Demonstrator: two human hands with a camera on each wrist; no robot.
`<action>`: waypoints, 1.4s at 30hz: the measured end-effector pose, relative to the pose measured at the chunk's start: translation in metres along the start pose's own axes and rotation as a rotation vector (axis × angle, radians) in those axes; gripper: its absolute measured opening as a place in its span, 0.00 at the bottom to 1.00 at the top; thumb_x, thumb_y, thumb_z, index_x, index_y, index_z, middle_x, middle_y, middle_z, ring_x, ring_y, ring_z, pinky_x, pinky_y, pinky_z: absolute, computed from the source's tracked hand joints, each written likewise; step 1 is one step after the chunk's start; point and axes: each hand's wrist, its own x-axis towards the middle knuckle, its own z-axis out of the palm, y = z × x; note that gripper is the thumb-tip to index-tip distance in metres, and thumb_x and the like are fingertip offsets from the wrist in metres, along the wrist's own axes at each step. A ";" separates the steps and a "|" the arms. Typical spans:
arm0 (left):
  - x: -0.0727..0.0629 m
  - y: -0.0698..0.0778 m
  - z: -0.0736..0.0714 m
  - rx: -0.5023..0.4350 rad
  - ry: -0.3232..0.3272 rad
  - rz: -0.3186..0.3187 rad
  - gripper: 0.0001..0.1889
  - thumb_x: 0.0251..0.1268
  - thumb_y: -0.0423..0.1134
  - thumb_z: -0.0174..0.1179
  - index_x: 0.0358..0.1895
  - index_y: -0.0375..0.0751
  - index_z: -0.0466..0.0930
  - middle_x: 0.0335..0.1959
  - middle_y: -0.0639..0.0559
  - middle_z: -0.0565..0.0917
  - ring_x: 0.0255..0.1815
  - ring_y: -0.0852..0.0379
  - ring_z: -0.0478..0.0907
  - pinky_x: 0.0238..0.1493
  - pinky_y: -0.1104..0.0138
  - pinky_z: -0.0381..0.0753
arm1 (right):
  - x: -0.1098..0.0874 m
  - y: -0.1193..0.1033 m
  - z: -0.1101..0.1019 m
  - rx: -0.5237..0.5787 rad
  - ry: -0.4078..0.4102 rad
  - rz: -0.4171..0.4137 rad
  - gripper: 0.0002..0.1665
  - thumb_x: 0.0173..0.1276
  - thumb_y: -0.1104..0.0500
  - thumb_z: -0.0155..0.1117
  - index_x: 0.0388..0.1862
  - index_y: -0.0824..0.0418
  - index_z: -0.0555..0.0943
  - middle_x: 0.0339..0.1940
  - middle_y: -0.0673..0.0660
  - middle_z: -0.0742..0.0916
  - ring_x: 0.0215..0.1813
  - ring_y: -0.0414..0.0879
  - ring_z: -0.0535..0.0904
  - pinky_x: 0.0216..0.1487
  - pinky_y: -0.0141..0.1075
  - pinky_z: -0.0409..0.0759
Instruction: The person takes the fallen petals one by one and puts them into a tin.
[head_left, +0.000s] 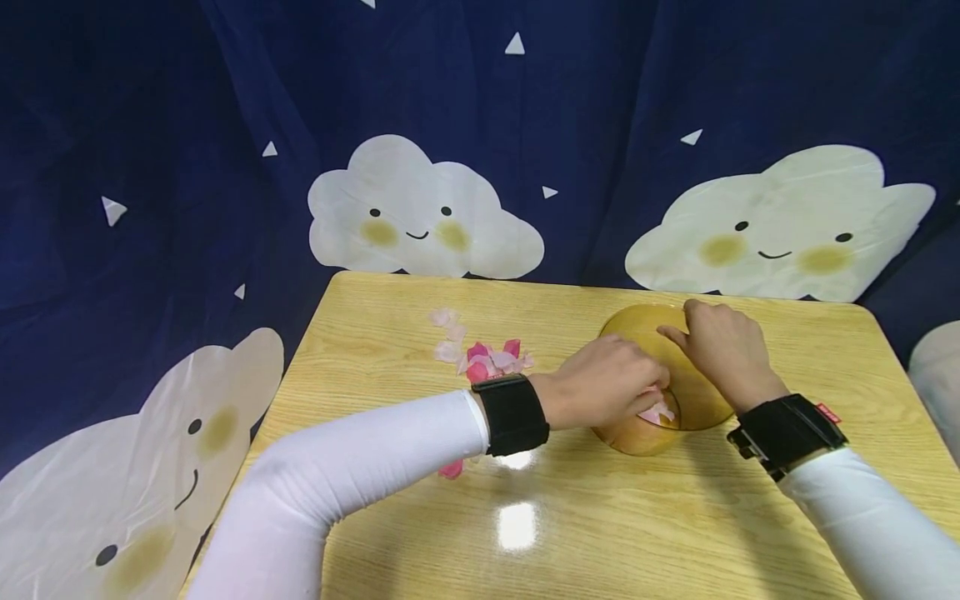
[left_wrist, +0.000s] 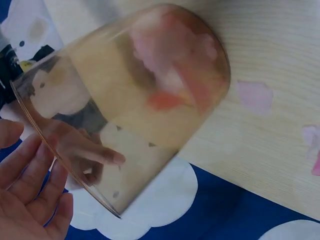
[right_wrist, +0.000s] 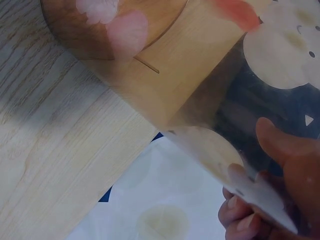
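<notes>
A clear amber glass vase (head_left: 633,323) stands on the table. My right hand (head_left: 727,346) grips its rim; in the right wrist view the thumb and fingers (right_wrist: 237,217) lie on either side of the glass. Over the mouth is my left hand (head_left: 611,383), and the left wrist view shows its loosely bent fingers (left_wrist: 52,192) beside the rim with nothing held in them. Pink and red petals (left_wrist: 175,50) show through the glass, some blurred. Near the base are pale pink petals (right_wrist: 127,35).
Left of the vase, pink and deep pink petals (head_left: 498,358) lie scattered on the wooden table (head_left: 390,325). One deep pink petal (head_left: 452,469) sits nearer the front, below my left sleeve. A dark blue curtain (head_left: 585,100) with white clouds hangs behind the table.
</notes>
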 end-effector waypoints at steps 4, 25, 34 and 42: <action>-0.004 -0.013 -0.005 -0.004 0.086 -0.046 0.09 0.76 0.43 0.55 0.41 0.52 0.86 0.34 0.64 0.84 0.37 0.67 0.78 0.48 0.70 0.74 | 0.000 0.000 0.000 -0.004 0.001 -0.004 0.28 0.67 0.48 0.71 0.19 0.63 0.68 0.11 0.56 0.70 0.13 0.51 0.68 0.13 0.41 0.62; -0.128 -0.176 0.040 -0.158 0.005 -0.666 0.12 0.73 0.39 0.58 0.52 0.39 0.84 0.50 0.46 0.87 0.52 0.50 0.83 0.53 0.55 0.83 | 0.000 -0.001 0.001 -0.008 0.003 -0.011 0.29 0.68 0.47 0.70 0.18 0.62 0.67 0.12 0.53 0.65 0.13 0.50 0.65 0.14 0.39 0.59; -0.156 -0.193 0.091 -0.035 -0.069 -0.645 0.10 0.69 0.34 0.60 0.49 0.38 0.85 0.47 0.44 0.89 0.47 0.49 0.86 0.48 0.54 0.85 | 0.001 0.000 0.001 -0.001 -0.008 -0.004 0.29 0.68 0.46 0.69 0.18 0.62 0.67 0.13 0.53 0.66 0.14 0.50 0.66 0.14 0.39 0.59; -0.159 -0.188 0.101 0.058 -0.020 -0.629 0.07 0.69 0.32 0.60 0.30 0.41 0.80 0.28 0.48 0.83 0.31 0.52 0.80 0.33 0.57 0.80 | 0.001 0.000 0.001 0.001 -0.005 -0.002 0.30 0.68 0.46 0.69 0.18 0.61 0.67 0.13 0.53 0.65 0.14 0.50 0.65 0.14 0.39 0.58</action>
